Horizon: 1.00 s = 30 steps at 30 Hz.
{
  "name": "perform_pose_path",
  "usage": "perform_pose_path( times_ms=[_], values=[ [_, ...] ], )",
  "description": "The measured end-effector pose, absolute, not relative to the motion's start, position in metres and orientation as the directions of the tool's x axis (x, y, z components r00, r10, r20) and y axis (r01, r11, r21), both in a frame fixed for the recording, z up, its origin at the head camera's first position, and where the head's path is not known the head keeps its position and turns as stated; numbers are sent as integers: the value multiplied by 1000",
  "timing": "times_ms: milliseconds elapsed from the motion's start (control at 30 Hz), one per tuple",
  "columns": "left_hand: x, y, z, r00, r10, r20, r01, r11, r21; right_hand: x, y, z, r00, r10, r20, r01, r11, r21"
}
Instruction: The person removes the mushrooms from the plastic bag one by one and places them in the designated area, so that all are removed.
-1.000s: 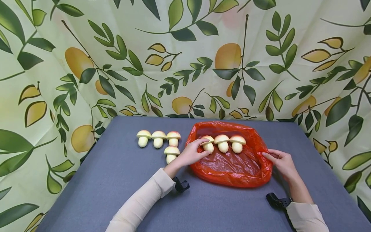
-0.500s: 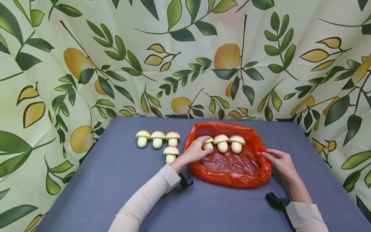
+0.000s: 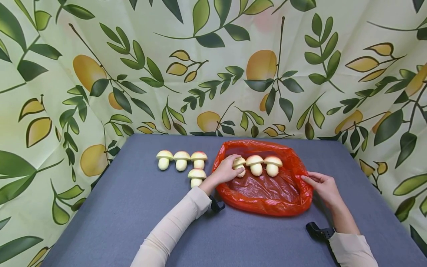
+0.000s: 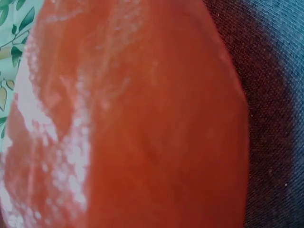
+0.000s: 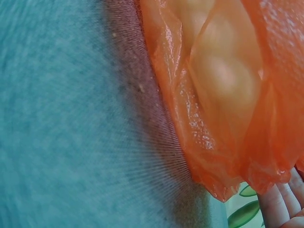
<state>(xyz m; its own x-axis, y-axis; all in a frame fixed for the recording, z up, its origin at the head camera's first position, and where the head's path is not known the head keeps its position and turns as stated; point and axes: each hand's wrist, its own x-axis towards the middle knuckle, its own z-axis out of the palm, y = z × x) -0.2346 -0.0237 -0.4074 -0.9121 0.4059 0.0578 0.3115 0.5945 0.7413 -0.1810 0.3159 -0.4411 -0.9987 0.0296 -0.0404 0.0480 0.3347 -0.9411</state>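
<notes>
you seem to be settling the leftmost mushroom [image 3: 241, 165] inside the red bag [image 3: 267, 208], fingers of your left hand [image 3: 227, 172] curled partway round it, right hand [image 3: 324, 187] pinching the bag, so a gentle release likely comes next.

Place: a staged recording corner, by the look of it; home, lab or office, I cannot tell. A pale cloth backdrop [image 3: 233, 92], printed with green leaves and orange fruit, hangs behind the table [image 3: 110, 207] and turns in along both sides; wrinkles and a crosswise crease show it is loose fabric. Tabletop plain blue-grey, woven-looking up close. Black devices [image 3: 320, 231] sit strapped beside cream cuffs [image 3: 350, 244], like recording gear. Near-identical mushroom-shaped pieces [image 3: 181, 155] and a red plastic bag [image 3: 267, 208] look like props here.
</notes>
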Motion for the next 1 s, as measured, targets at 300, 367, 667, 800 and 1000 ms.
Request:
perform_pose_path(
  times_ms=[300, 367, 667, 800, 1000],
  values=[
    [-231, -24, -409, -909, 408, 83, 329, 584, 742, -180, 315, -441, -999, 30, -39, 47, 340, -939],
    [-230, -24, -410, -907, 412, 86, 334, 579, 744, -180, 315, -441, -999, 31, -42, 50, 347, -937],
    [-232, -20, -417, -918, 392, 63, 294, 564, 772, -180, 315, -440, -998, 38, -50, 60, 358, -932],
    [-236, -18, -420, -928, 372, 27, 247, 560, 790, -180, 315, -441, -998, 37, -47, 57, 353, -934],
    [-241, -16, -426, -938, 347, -18, 186, 544, 818, -180, 314, -441, -999, 35, -32, 42, 351, -936]
  ],
)
